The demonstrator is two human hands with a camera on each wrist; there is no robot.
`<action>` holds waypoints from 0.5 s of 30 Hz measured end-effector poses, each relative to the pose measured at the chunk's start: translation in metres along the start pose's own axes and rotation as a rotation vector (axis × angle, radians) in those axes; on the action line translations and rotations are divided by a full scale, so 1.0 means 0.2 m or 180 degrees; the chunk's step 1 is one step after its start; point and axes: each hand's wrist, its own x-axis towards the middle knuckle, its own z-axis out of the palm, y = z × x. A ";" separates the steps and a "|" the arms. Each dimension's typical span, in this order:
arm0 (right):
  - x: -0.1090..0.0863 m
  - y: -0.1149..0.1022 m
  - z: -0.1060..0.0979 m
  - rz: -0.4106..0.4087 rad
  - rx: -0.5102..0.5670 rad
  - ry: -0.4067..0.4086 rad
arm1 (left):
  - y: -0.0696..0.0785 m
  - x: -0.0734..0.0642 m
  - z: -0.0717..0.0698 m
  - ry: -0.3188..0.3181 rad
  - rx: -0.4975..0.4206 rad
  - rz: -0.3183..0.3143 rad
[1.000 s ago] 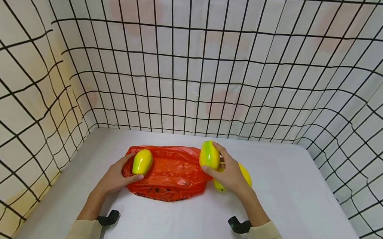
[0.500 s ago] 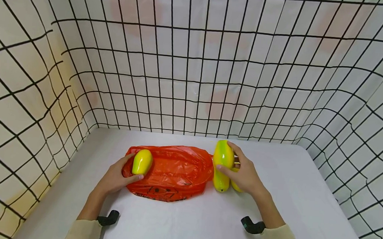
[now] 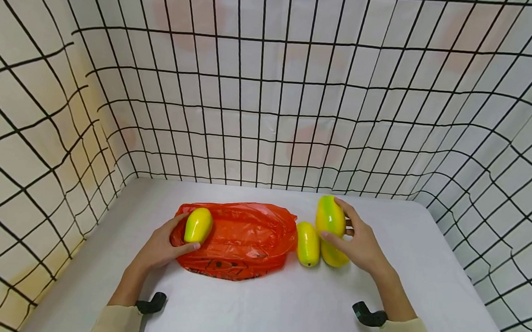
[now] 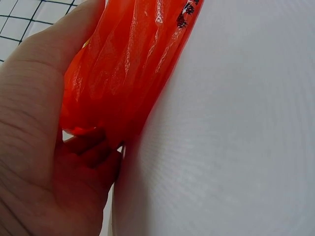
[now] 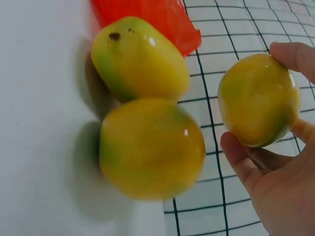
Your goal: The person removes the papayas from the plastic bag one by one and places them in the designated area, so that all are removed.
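My left hand (image 3: 163,244) grips the left end of a crumpled red plastic bag (image 3: 246,232), its thumb and fingers on either side of a yellow mango (image 3: 198,225) that lies at that end. In the left wrist view the red plastic (image 4: 123,64) bulges between thumb and curled fingers. My right hand (image 3: 358,241) holds a glossy yellow-green mango (image 3: 330,215) up between thumb and fingers, right of the bag. Two more mangoes lie side by side below it: one (image 3: 308,245) next to the bag, the other (image 3: 335,256) partly hidden by the held fruit.
A white-covered table (image 3: 254,321) bears everything. Black grid netting (image 3: 279,112) over pale sheeting rises at the back and both sides. Each wrist carries a dark camera mount, the right one (image 3: 369,316) below the hand.
My right hand has moved rightward with its mango, from the bag's right edge to above the two lying mangoes, which now show more fully. The left hand and bag hold nearly still.
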 end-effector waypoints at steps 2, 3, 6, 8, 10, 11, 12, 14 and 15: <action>-0.01 0.02 -0.02 0.0017 -0.0002 0.0000 | 0.00 0.00 0.00 0.0001 0.0009 -0.0001; -0.01 0.03 -0.03 0.0026 0.0001 0.0002 | 0.00 0.00 0.00 0.0002 0.0014 0.0000; -0.03 0.06 -0.06 0.0028 -0.0011 0.0028 | 0.00 0.00 0.00 0.0001 0.0021 0.0000; -0.04 0.07 -0.09 0.0030 -0.0013 0.0051 | 0.00 0.00 0.00 0.0005 0.0020 -0.0002; -0.05 0.09 -0.11 0.0038 -0.0025 0.0072 | 0.00 0.00 0.00 0.0010 0.0020 -0.0001; -0.05 0.10 -0.11 0.0045 -0.0031 0.0079 | 0.00 0.00 0.00 0.0010 0.0019 0.0000; -0.06 0.11 -0.12 0.0052 -0.0036 0.0084 | 0.00 0.00 0.00 0.0010 0.0015 -0.0001; -0.07 0.13 -0.13 0.0063 -0.0047 0.0087 | 0.00 -0.01 0.00 0.0008 0.0014 -0.0001; -0.07 0.14 -0.14 0.0069 -0.0059 0.0089 | 0.00 0.00 0.00 0.0003 0.0013 -0.0001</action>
